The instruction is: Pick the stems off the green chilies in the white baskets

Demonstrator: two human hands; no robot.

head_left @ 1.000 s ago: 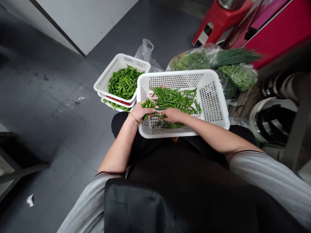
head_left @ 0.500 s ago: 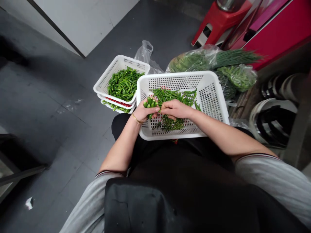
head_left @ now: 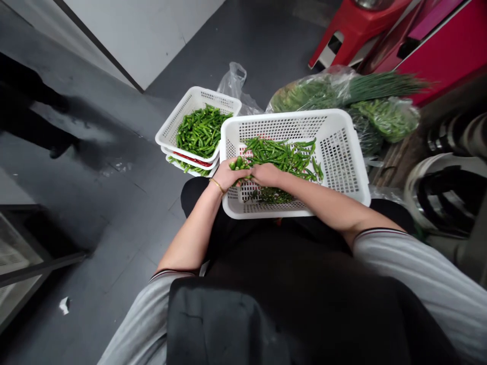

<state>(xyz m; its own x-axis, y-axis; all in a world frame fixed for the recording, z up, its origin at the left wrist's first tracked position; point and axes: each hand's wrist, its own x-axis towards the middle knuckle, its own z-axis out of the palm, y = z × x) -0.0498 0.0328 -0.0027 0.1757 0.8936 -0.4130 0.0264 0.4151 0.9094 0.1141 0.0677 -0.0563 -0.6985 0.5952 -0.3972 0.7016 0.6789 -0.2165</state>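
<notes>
- Together at the left end of a large white basket, a worker's left hand wraps its fingers around green chilies, the right hand meeting it.
- Right fingers are hidden (pinching or not, cannot tell).
- A light grip, low over the basket, should avoid bruising.

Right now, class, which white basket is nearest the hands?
The large basket: the left hand and right hand meet over it, the left holding chillies. The other baskets look smaller and sit stacked to its left.
</notes>
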